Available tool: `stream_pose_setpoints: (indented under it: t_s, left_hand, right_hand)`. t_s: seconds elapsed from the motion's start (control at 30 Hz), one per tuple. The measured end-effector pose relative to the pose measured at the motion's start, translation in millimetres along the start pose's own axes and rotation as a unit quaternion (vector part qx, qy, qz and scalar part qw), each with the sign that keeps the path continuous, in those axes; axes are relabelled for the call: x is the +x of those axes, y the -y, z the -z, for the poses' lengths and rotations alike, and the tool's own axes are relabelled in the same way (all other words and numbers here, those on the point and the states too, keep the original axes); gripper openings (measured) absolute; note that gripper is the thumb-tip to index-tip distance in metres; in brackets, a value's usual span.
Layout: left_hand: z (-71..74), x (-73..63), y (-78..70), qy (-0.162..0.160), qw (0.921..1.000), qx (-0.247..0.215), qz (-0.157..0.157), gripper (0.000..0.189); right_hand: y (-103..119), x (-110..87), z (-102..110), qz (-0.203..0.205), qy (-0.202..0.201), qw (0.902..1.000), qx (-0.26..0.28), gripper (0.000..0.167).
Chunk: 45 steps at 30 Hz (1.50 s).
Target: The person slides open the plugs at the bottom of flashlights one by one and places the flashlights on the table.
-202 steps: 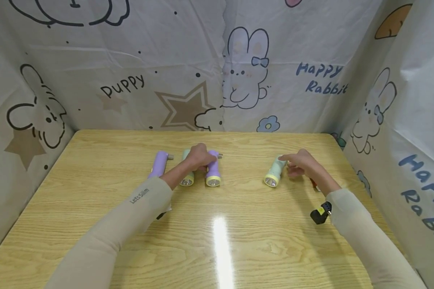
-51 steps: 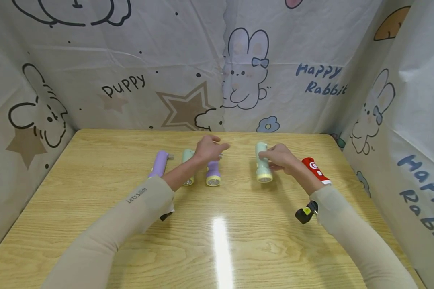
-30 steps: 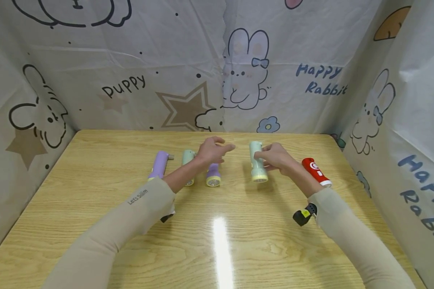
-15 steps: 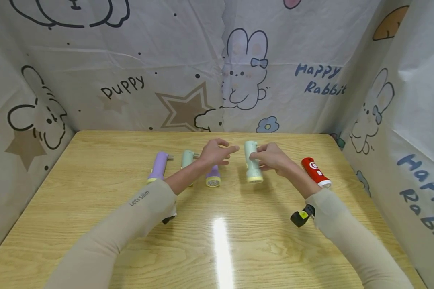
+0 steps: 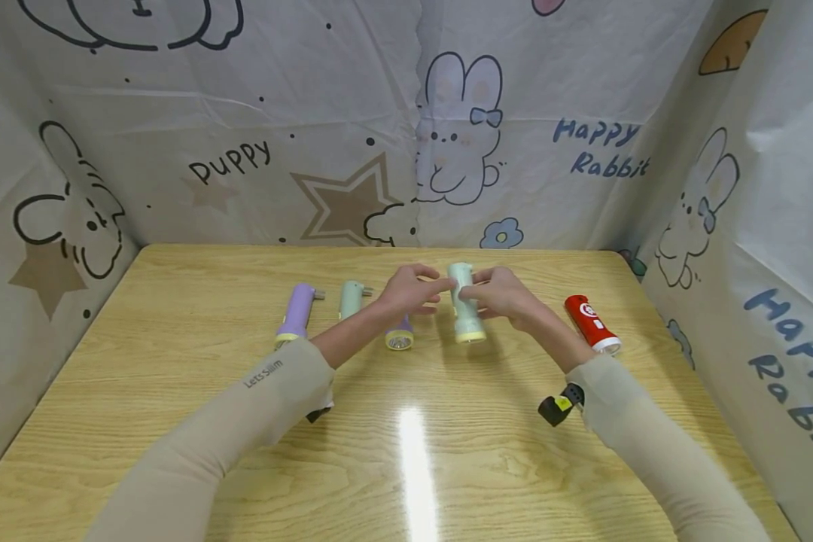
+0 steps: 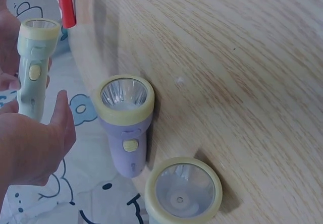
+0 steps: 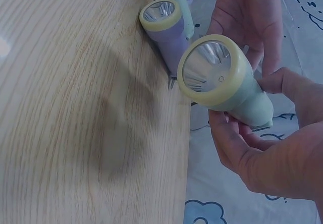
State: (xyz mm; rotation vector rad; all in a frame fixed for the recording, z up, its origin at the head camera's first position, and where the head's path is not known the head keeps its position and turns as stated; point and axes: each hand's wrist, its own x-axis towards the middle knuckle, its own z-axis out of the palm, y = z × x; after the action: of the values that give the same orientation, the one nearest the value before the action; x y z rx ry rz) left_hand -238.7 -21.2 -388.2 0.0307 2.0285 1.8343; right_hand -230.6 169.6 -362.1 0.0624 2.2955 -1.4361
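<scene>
Along the far part of the wooden table [image 5: 494, 459], from the left, lie a purple flashlight [image 5: 296, 310] with metal plug prongs [image 5: 319, 295] and a green flashlight [image 5: 351, 299], also pronged. Next, the left hand [image 5: 406, 291], fingers relaxed and gripping nothing, hides much of a second purple flashlight [image 5: 400, 336] from the head view; I cannot tell whether that hand touches the mint flashlight [image 5: 467, 316]. That one, held above the table with its lamp end facing the near side, is smooth and pale, with a cream-yellow rim [image 7: 236, 77] round a silvery reflector [image 7: 208, 66], and a cream switch [image 6: 34, 72]. The right hand [image 5: 506, 293] pinches it between thumb and fingers. Farther right lies a red flashlight [image 5: 589, 320] with a white rim.
</scene>
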Motion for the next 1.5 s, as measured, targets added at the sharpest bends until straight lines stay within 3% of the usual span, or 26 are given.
stream_pose_setpoints:
  t_s: [0.27, 0.73, 1.23, 1.5]
  left_hand:
    - [-3.6, -3.9, -4.5, 0.014, 0.9998, -0.012, -0.008, 0.056]
    - [-5.1, -3.9, -5.5, 0.012, 0.9999, -0.006, -0.007, 0.05]
    - [-3.9, -4.5, -9.9, 0.004, 0.999, -0.04, -0.022, 0.048]
    - [-3.9, -3.0, -11.4, -0.008, 0.9991, -0.033, -0.025, 0.046]
  right_hand:
    - [5, -2.3, -5, 0.009, 0.011, 0.9998, 0.012, 0.049]
    - [6, 0.8, -10, 0.017, 0.015, 0.9997, 0.012, 0.041]
    - [9, -2.3, -12, 0.04, 0.006, 0.9989, 0.025, 0.055]
    - [9, -1.5, -13, 0.059, 0.004, 0.998, 0.02, 0.053]
